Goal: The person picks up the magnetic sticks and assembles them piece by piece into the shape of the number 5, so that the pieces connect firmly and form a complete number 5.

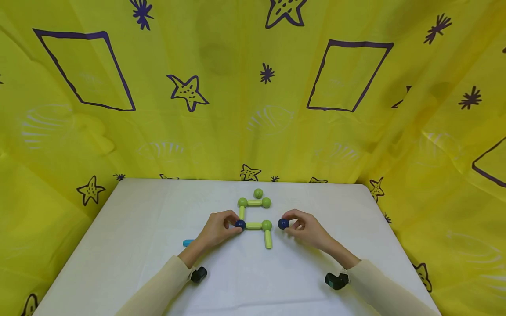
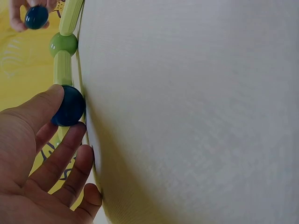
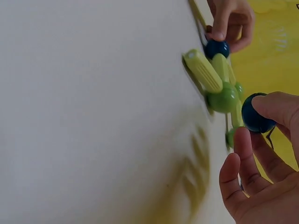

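Observation:
On the white table lies a chain of green balls and pale yellow-green rods. My left hand pinches the dark blue ball at its near left corner, thumb on one side and fingertips on the other. One rod runs away from that ball and another rod runs right to a green ball. From this green ball a rod points toward me, its near end free. To the right, my right hand holds a second dark blue ball between thumb and fingers, apart from the chain.
A loose green ball sits behind the chain's far row, which has a green ball at its right end. Part of a blue rod shows beside the left wrist. Yellow patterned cloth rises behind the table.

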A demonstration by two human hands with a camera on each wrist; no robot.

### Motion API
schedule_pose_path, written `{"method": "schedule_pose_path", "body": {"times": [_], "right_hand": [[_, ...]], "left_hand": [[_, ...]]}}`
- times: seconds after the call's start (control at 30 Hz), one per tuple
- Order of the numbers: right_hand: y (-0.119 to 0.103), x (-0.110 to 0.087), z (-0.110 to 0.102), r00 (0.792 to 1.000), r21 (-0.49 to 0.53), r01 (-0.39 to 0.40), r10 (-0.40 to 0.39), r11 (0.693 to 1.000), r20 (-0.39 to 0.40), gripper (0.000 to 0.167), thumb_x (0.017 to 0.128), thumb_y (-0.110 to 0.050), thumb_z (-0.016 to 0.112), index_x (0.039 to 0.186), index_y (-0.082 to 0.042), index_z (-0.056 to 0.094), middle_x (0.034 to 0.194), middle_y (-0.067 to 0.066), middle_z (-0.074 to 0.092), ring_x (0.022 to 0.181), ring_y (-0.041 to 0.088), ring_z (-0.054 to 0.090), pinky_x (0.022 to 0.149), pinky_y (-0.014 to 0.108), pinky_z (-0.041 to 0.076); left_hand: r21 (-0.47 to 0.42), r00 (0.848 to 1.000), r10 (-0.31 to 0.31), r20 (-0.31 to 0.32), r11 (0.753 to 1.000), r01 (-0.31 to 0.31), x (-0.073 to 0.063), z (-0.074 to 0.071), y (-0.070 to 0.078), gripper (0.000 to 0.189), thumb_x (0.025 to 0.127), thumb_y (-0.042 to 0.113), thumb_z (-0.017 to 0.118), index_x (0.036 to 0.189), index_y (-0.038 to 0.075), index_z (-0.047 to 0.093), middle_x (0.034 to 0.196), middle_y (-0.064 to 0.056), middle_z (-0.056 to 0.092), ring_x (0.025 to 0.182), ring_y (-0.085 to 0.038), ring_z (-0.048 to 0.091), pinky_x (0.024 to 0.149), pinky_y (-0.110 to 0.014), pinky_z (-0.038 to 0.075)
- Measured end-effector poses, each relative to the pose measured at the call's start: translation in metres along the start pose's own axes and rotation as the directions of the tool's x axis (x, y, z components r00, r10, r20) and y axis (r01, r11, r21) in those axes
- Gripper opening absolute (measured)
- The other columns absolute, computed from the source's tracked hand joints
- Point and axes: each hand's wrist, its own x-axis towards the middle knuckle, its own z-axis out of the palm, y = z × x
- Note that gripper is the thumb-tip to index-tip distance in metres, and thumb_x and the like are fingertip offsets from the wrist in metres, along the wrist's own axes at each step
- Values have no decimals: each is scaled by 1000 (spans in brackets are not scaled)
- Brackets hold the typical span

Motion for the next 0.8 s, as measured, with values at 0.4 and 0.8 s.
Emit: {"method": "schedule_pose_path", "body": {"times": [0.4, 0.8], "right_hand": [[-3, -34, 36, 999, 4, 10, -10, 1000, 49, 32, 89, -7, 79, 118, -17, 69, 112, 1, 69, 79, 11, 62, 64, 25, 51], [-7, -44, 56, 999, -47, -5, 7, 999, 50, 34, 89, -9, 81, 119, -19, 70, 103, -5, 67, 79, 9, 59, 68, 24, 48]], "left_hand": [[12, 1000, 6, -16, 1000, -6, 2, 2, -2, 19, 85, 17, 86, 99, 14, 74, 88, 3, 75, 67, -9, 50, 62, -24, 41], [12, 1000, -14, 8, 1000, 14, 1, -1, 1, 20, 86, 17, 86, 101, 14, 74, 91, 4, 75, 71, -12, 54, 64, -25, 43]]}}
